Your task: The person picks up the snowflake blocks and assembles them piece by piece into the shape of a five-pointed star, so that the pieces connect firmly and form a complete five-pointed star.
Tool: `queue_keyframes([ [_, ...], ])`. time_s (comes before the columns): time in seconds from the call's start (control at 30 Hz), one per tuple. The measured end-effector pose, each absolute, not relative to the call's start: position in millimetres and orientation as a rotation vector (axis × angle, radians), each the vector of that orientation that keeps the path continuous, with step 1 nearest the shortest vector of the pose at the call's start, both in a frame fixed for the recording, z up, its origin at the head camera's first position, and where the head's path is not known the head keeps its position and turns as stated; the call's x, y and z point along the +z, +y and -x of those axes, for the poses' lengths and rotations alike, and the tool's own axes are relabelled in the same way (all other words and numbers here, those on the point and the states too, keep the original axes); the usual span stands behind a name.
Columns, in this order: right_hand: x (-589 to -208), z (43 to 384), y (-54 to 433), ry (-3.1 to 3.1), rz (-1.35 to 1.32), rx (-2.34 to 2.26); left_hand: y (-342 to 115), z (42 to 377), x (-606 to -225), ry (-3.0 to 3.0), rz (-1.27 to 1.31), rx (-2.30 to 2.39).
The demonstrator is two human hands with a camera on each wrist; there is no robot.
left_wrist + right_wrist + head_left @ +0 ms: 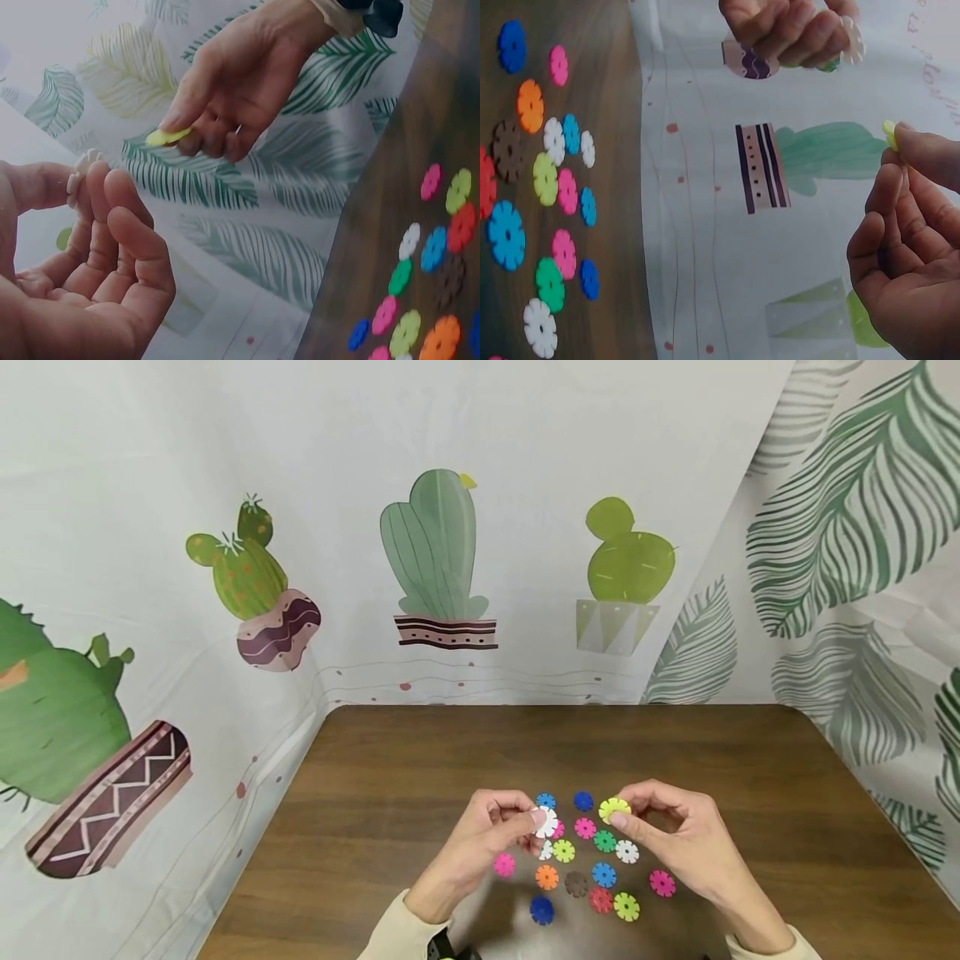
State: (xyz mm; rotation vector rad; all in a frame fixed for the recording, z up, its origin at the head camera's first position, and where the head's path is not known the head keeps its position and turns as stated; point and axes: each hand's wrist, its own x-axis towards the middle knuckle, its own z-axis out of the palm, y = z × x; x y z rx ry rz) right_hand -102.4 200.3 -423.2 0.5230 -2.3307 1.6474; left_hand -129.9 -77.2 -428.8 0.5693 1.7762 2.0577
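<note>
Between thumb and fingers, my left hand [491,831] pinches a white notched disc [546,822], a flat plastic snowflake-shaped piece. My right hand [678,835] pinches a yellow notched disc [614,811] by its edge. Both hands are raised over the table, some distance apart, and the two discs do not touch. In the left wrist view the white disc [84,174] is partly hidden behind the fingers, while the yellow disc [168,137] shows almost edge-on. The right wrist view shows the yellow disc [890,136] at the thumb tip and the white disc [853,40] beyond.
Several loose notched discs lie flat on the brown wooden table [360,793] beneath the hands, among them an orange disc [547,877], a brown disc [577,884], a green disc [604,841] and a red disc [601,900]. A printed cloth [525,527] hangs behind the table.
</note>
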Motion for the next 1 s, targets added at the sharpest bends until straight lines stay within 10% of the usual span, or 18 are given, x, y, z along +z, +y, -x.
queue_keyframes([
  [1.0,-420.9,102.8,192.4,-2.272,-0.874,1.586,-46.7,125.3,-422.6,1.709,-0.586,1.991],
])
